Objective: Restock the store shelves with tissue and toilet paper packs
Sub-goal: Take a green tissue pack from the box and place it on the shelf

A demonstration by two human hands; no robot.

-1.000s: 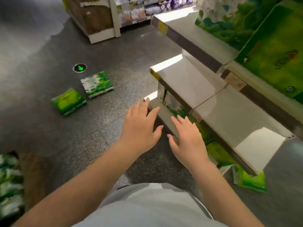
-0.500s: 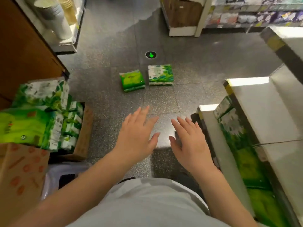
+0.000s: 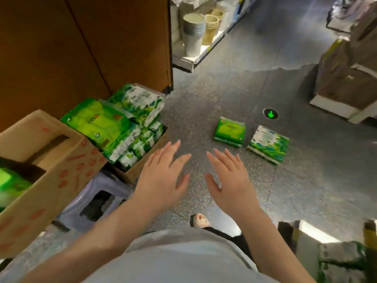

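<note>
Currently left hand [image 3: 161, 180] and right hand [image 3: 230, 180] hover spread wide, empty, mid-frame; two tissue packs [image 3: 229, 133] lie on the floor [image 3: 204, 103] upper right.

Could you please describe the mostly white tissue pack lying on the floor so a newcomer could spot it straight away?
Find the green arrow marker on the grey floor. Just below it lie two loose packs; the white-and-green tissue pack is the right one, while the bright green pack beside it has no white.

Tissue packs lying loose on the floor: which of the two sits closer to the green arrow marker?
The white-and-green patterned pack, to the right of the plain bright green pack. It lies almost directly below the arrow marker; the other sits further left.
</note>
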